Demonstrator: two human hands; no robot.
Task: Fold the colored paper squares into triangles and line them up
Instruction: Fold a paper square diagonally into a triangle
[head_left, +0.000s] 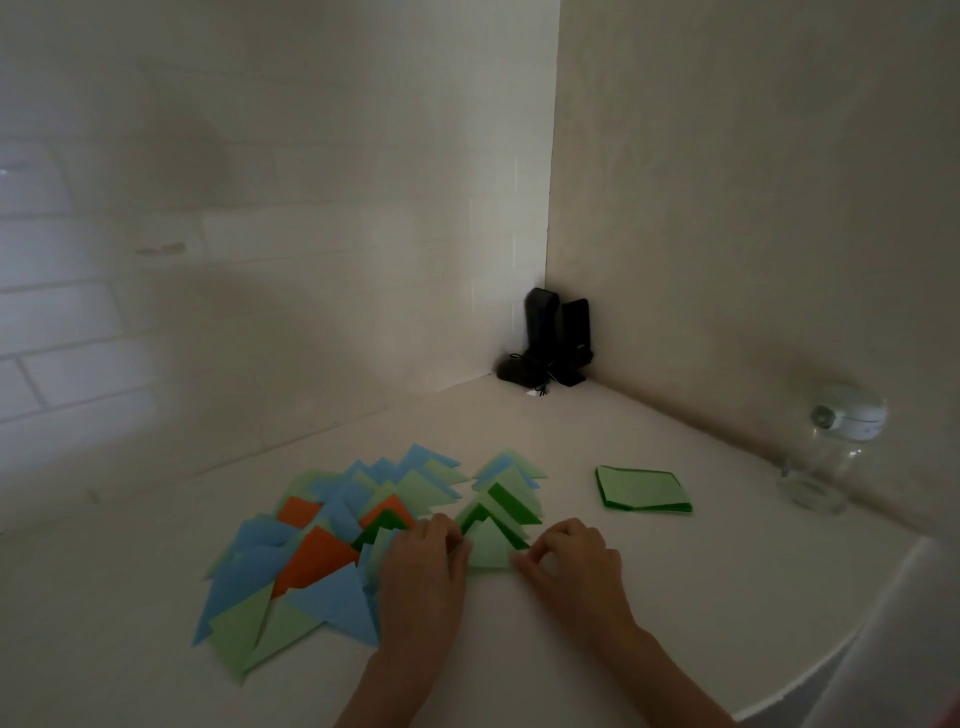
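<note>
Both hands on pale green folded paper triangle (491, 552), table centre: left hand (423, 564) pins its 9 o'clock corner, right hand (569, 558) pinches 3 o'clock corner, prob. squaring it w/ the row. Unfolded green squares stack (644, 488) at 2 o'clock.

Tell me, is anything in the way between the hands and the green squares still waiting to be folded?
Nothing visible. Bare white table lies between the right hand and the stack of green squares. The left hand is farther, beside the light green triangle.

left hand (423, 564) held light green triangle (491, 552) | right hand (569, 564) pinched its corner | green squares (643, 489) lay near
</note>
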